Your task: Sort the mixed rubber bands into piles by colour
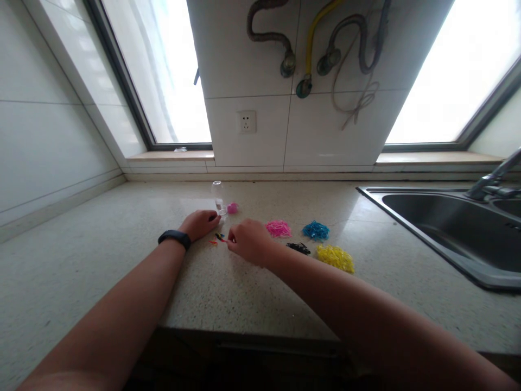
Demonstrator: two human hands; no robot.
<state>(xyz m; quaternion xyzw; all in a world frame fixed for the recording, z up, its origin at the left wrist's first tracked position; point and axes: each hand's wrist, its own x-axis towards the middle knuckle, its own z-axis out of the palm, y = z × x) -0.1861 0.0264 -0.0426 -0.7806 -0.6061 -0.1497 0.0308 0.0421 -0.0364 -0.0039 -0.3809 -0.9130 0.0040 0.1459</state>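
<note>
My right hand (250, 241) is closed in a pinch low over the counter, and a red rubber band (224, 240) shows at its fingertips. Just left of it lies a small mixed group of orange, black and other coloured rubber bands (214, 243). My left hand (200, 224), with a dark wristband (175, 237), rests on the counter with its fingers curled; what they hold, if anything, is hidden. Beyond its fingertips stands a clear bottle (218, 198) next to a round pink object (233, 208).
Right of my right hand lie piles of pink bands (279, 228), blue bands (316, 230), black bands (298, 248) and yellow bands (336, 258). A steel sink (431, 244) with a faucet (494, 176) is at the right. A tiled wall with a socket (246, 122) rises behind the counter (228, 304).
</note>
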